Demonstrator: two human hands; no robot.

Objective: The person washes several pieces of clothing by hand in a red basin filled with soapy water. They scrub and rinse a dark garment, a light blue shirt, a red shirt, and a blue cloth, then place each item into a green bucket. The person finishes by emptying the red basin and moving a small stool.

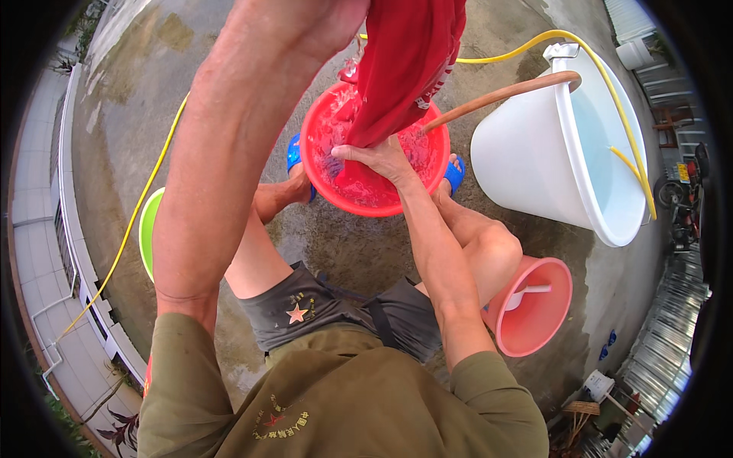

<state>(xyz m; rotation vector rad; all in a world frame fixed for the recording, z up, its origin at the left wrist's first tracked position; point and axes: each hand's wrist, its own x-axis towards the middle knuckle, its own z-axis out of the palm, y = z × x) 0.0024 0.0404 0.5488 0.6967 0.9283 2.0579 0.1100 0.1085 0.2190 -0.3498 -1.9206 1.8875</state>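
Observation:
A soaked red garment [401, 68] with white printing on one side hangs stretched over a red plastic basin [375, 212] of water. My right hand [381, 163] grips its lower part, with the thumb pointing left, and the garment's bottom end trails into the water. On the left my forearm is raised close to the camera; its hand lies past the top edge, out of view. Water drips and splashes beside the cloth at the basin's far left. A brown hose [498, 97] runs from the white tub into the basin.
At the right stands a large white plastic tub [521, 149] holding water, with a yellow hose [621, 109] over its rim. A pink bucket [564, 309] containing a white handled utensil [529, 292] is by my right knee. A green basin [150, 232] sits left. Blue slippers [455, 174] flank the red basin.

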